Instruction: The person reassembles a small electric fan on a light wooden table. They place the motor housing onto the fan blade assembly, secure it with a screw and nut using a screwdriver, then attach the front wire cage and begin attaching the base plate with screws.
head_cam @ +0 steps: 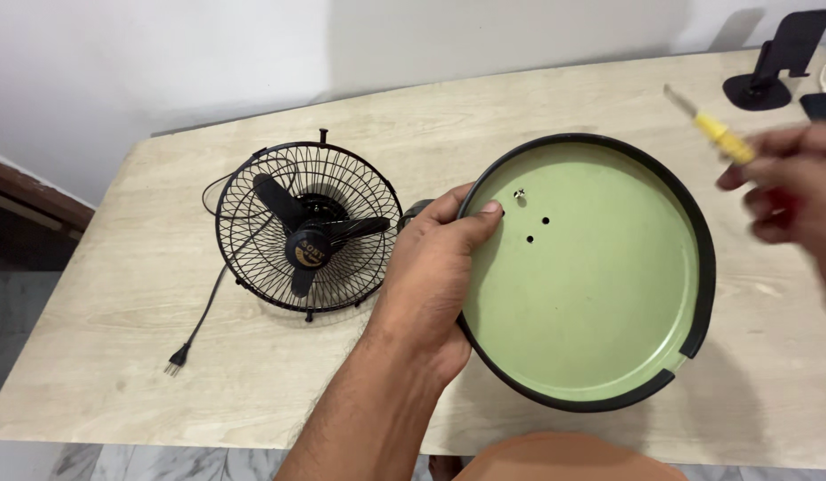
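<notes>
Closest to me, my left hand (pixel 435 276) grips the left rim of the round green base (pixel 591 285), thumb hooked over the black edge and the other fingers hidden behind it, so the disc stands tilted with its hollow green face turned toward me. Its lower edge sits near the front edge of the wooden table (pixel 119 356), with only a narrow strip of bare wood before the drop. A notch breaks the black rim at the lower right.

Just past my thumb, in the upper left of the green face, a small screw (pixel 520 193) sits beside two empty holes (pixel 538 230). My right hand (pixel 792 191) is up and to the right of them, well apart, blurred, its fingers curled around a yellow-handled screwdriver (pixel 718 132) whose shaft points up and to the left, away from me. So the screw lies down and to the left of that tip, across the open face of the disc, and nothing stands between them; my left hand is far nearer to it.

Left of my wrist, the black wire fan cage (pixel 308 227) lies flat, its cord and plug (pixel 175 361) trailing toward the near left edge. Farthest off, at the back right corner, stands a black phone stand (pixel 778 62).
</notes>
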